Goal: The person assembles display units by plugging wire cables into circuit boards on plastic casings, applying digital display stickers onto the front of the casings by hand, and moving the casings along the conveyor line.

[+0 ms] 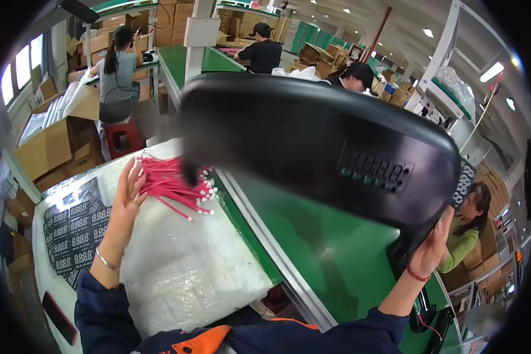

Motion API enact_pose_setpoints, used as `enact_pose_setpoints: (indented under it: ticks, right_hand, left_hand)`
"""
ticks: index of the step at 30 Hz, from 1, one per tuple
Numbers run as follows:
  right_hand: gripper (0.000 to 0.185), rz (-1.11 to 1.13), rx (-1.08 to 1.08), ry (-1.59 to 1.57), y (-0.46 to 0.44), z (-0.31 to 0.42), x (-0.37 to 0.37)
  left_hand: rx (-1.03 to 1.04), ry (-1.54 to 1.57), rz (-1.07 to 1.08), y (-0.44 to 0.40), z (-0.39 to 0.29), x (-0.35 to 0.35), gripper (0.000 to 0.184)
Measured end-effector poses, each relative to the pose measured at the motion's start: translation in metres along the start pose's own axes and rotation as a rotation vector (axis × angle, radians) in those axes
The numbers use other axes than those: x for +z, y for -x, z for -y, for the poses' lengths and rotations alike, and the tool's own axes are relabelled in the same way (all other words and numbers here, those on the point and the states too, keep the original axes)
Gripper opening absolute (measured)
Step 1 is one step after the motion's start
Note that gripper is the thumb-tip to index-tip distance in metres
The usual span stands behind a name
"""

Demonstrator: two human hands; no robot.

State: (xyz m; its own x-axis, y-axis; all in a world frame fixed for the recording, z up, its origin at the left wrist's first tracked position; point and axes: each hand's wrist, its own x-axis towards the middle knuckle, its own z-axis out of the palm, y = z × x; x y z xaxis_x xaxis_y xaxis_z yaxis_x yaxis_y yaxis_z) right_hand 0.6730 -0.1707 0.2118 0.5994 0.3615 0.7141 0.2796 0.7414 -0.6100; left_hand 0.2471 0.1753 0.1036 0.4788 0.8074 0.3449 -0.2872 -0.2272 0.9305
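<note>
Against the right fingers, a big black case.
Can't tell their grip; left fingers spread apart beside red wires.

Your left hand raised, fingers slightly parted, forearm angled upward. Your right hand out to right side, fingers pointing up, grip partly hidden.

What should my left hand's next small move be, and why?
Probably bring the fingers of the left hand together on one strand of the red wires: they look spread beside the pile's near-left edge with no strand clearly gripped, while the right hand holds up the black housing by its lower right end.
</note>
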Motion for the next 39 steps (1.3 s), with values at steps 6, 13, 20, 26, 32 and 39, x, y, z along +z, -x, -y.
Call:
enact_pose_setpoints:
  ticks: [6,13,20,26,32,39]
  right_hand:
    - [0.074,0.094,0.53,-0.266,0.066,-0.048,0.036]
    - [0.078,0.397,1.228,0.034,0.14,-0.176,0.094]
    - [0.056,0.369,0.73,0.299,0.106,-0.193,0.095]
    - [0.033,0.49,0.596,0.187,0.097,-0.209,0.11]
    - [0.017,0.384,0.461,0.284,0.085,-0.194,0.13]
    - [0.012,0.43,0.451,0.362,0.083,-0.194,0.132]
  left_hand:
    - [-0.138,-0.188,-0.323,0.133,-0.043,-0.046,0.074]
    - [-0.669,-0.467,-0.75,0.282,-0.038,-0.079,0.059]
    - [-0.285,-1.896,-0.6,0.235,-0.058,-0.046,0.067]
    - [0.056,-1.258,0.117,0.09,0.081,0.137,0.087]
    - [0.578,-0.666,0.865,0.099,0.088,0.219,0.053]
    - [0.147,-1.297,-0.018,0.073,0.074,0.134,0.052]
